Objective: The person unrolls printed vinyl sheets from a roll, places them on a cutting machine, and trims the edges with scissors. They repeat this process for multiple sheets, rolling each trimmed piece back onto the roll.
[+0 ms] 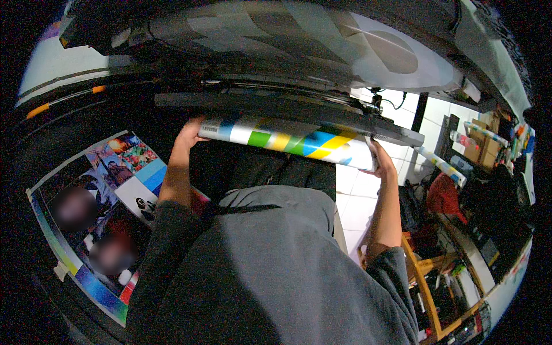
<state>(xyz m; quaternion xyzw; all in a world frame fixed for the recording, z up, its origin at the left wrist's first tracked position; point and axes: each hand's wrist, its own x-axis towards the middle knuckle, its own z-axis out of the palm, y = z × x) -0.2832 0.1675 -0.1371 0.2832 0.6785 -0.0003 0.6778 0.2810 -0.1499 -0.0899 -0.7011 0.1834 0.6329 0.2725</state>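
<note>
A thick roll in a white wrapper with green, yellow and blue stripes (286, 140) lies crosswise between my hands, in front of my waist. My left hand (189, 130) grips its left end, beside a printed code. At the other end my right hand (383, 158) holds the roll, with the fingers around its edge. Just beyond the roll runs a long grey bar (276, 110) of a large machine, roughly parallel to it. Above the bar, a wide sheet with grey and pale shapes (310, 43) spans the machine. Parts of both hands are hidden by the roll.
A printed sheet with colourful pictures (142, 177) hangs or lies at the left. To the right are another striped roll (442, 166), a plastic bottle (463, 140), cardboard boxes (489, 146), a red item (444, 196) and a wooden frame (420, 276) on or near the white tiled floor (351, 211).
</note>
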